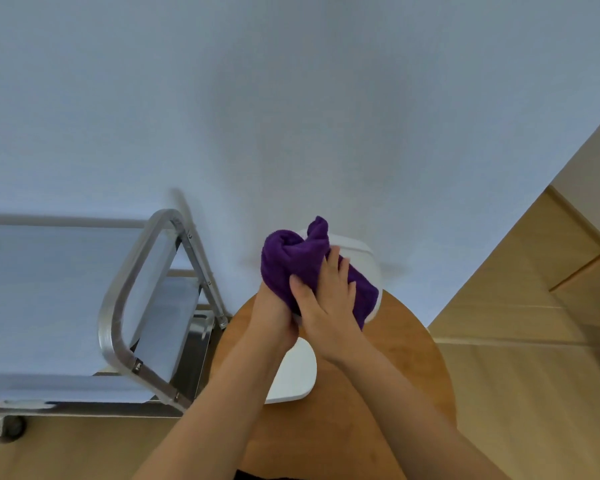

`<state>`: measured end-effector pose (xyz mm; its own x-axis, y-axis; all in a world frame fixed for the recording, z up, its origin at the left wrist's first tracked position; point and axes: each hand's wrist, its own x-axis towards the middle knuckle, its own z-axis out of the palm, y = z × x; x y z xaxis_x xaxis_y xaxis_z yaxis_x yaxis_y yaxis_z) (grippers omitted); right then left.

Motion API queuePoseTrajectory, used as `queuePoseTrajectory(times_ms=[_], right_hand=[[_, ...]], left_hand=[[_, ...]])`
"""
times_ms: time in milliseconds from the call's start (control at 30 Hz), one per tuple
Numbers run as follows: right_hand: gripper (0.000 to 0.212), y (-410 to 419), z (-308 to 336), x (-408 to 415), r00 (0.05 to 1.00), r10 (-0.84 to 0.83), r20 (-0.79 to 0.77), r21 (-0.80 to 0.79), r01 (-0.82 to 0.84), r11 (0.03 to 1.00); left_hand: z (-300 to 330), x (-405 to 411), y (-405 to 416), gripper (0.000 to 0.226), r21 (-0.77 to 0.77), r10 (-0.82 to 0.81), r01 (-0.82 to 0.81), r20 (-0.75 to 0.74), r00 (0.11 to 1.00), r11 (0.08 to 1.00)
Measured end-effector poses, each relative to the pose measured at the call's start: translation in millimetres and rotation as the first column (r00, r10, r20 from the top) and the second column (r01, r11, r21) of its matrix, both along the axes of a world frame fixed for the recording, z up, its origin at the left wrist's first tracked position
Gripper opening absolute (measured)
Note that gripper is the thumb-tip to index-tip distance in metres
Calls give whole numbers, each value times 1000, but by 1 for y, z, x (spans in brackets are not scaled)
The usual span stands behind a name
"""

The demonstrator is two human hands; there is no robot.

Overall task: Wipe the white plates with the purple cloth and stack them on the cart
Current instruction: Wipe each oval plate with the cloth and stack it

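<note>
No text, label or number is readable.

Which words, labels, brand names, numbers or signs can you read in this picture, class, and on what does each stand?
None can be read.
The purple cloth, held plate, plate on the round table, and cart show no print.
</note>
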<state>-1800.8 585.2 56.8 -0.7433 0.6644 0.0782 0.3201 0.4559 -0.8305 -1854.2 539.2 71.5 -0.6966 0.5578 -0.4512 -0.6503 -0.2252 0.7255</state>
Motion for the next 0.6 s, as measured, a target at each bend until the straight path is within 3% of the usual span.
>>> queuePoseTrajectory(times_ms=[167, 300, 367, 467, 600], right_hand=[[84, 11, 1, -5, 994, -107, -14, 279, 107, 954], [83, 11, 4, -5, 990, -134, -36, 321, 139, 937], [81, 13, 6, -5, 985, -173, -24, 302, 173, 938], [66, 27, 11, -5, 945, -328, -1, 147, 324, 934], [48, 54, 2, 5, 890, -457, 9, 56, 455, 888]], left_hand=[[4, 24, -2, 43, 114, 77, -75, -13, 997, 991], [6, 25, -1, 42, 108, 62, -54, -68, 996, 993], [8, 23, -2, 38, 61, -7, 15, -119, 993, 998], [8, 17, -4, 35, -103, -119, 103, -164, 979, 989], [7, 13, -5, 38, -166, -121, 93, -167, 978, 982]])
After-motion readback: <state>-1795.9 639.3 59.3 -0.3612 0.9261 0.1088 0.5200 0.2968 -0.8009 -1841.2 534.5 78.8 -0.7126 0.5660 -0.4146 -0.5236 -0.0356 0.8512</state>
